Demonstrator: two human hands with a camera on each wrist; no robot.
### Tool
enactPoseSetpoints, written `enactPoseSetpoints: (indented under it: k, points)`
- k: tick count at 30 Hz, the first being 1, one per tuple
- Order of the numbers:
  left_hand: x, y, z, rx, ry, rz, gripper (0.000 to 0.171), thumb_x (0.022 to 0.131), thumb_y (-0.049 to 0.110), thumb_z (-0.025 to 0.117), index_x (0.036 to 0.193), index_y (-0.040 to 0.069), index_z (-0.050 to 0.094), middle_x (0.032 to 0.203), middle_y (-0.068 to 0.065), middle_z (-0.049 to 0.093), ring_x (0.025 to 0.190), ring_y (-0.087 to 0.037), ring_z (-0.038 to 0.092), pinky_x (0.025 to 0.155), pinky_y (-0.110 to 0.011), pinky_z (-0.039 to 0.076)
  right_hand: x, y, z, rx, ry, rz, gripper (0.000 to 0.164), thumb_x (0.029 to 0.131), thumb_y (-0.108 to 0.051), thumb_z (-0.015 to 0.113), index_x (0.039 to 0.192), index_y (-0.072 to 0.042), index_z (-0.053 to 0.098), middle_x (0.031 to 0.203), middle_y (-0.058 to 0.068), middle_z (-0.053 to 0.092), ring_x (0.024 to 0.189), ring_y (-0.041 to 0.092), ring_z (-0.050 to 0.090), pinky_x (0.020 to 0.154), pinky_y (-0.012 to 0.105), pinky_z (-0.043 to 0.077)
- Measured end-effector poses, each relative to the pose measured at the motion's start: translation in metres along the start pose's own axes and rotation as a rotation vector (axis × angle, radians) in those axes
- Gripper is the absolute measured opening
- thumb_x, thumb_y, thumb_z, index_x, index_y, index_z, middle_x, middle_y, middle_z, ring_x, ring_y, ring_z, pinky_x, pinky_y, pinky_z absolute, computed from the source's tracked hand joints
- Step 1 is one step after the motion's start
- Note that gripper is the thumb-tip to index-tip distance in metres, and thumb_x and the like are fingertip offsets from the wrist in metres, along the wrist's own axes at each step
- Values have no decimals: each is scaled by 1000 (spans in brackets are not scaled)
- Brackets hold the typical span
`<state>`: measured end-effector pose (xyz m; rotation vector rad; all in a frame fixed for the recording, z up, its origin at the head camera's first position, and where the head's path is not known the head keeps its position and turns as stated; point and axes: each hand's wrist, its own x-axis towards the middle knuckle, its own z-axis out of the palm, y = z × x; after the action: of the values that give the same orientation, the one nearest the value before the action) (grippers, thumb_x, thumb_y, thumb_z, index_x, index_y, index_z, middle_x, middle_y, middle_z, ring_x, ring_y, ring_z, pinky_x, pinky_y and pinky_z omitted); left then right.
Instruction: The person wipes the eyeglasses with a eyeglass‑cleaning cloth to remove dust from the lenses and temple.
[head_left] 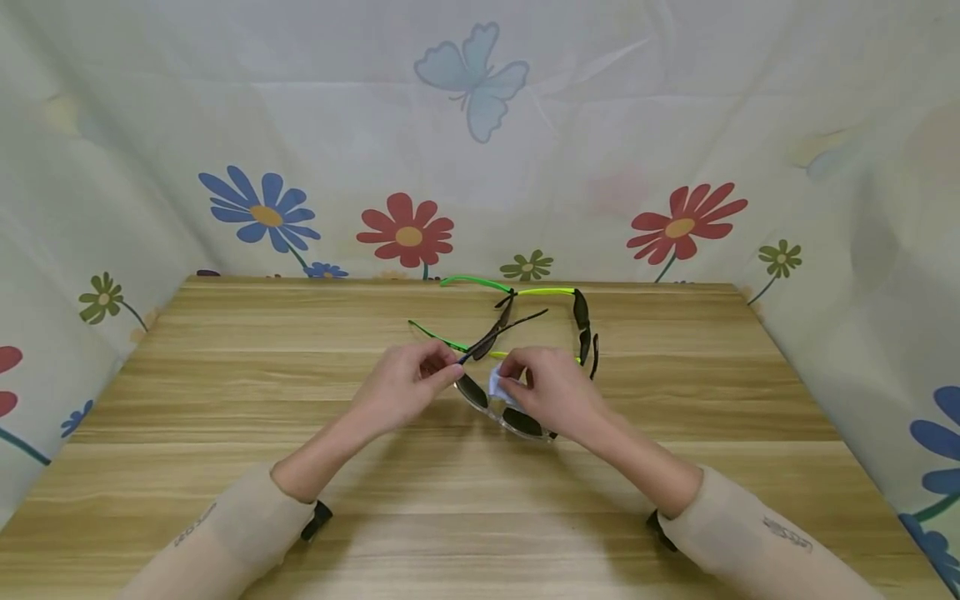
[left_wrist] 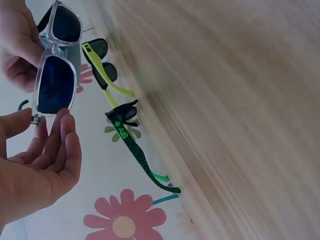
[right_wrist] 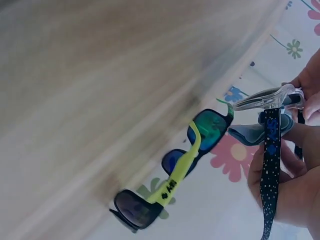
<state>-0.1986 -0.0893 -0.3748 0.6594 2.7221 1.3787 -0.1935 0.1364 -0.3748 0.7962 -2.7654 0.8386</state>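
Note:
Clear-framed sunglasses [head_left: 522, 422] with dark lenses are held up between my two hands. Their speckled black temple [right_wrist: 270, 155] carries blue lettering. My left hand [head_left: 405, 379] pinches the frame by its hinge end, thumb on one side and fingers on the other. In my right hand [head_left: 558, 387] a light blue cloth [head_left: 495, 383] is pinched near the bridge and lens. The right wrist view shows the cloth [right_wrist: 247, 134] bunched behind the clear frame; its exact contact with the lens is hidden.
Beyond my hands, sunglasses with green temples [head_left: 491, 333] and a pair with yellow temples [head_left: 581, 317] lie close together on the wooden table [head_left: 225, 375]. Flower-printed cloth walls [head_left: 570, 167] stand along the back and sides.

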Motion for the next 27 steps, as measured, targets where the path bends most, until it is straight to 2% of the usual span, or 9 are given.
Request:
enactPoseSetpoints:
  k: [6, 10, 18, 24, 27]
  points:
    - [0, 0, -4, 54, 12, 34, 9, 93, 22, 65, 91, 13, 66, 80, 4, 63, 71, -14, 56, 63, -31, 49, -3, -7, -7, -97, 33, -154, 5, 85, -15, 74, 87, -13, 70, 79, -9, 62, 65, 3, 52, 56, 21, 46]
    - [0, -1, -8, 94, 20, 20, 11, 94, 25, 64, 92, 14, 65, 81, 4, 64, 72, -14, 55, 64, -32, 47, -6, -8, -13, -135, 32, -244, 7, 84, -14, 76, 87, -13, 69, 81, -8, 62, 69, 4, 53, 59, 20, 46]
    - [-1, 0, -14, 192, 23, 9, 10, 94, 24, 63, 89, 14, 63, 78, 7, 62, 69, -12, 56, 59, -31, 46, -9, -7, -31, -180, -104, -397, 7, 86, -14, 74, 89, -15, 68, 86, -8, 60, 78, 5, 52, 63, 20, 48]
    - [-1, 1, -18, 259, 34, 26, 10, 94, 20, 62, 87, 13, 62, 74, 7, 60, 67, -11, 56, 59, -28, 47, -11, -5, -41, -249, -145, -546, 9, 84, -10, 75, 87, -13, 67, 86, -6, 61, 80, 9, 51, 68, 25, 48]
    - [0, 0, -20, 271, 35, 23, 10, 94, 20, 62, 87, 12, 61, 73, 6, 60, 66, -11, 55, 58, -28, 46, -15, -3, -42, -282, -169, -582, 10, 84, -12, 75, 87, -13, 66, 84, -7, 61, 80, 10, 52, 71, 29, 47]
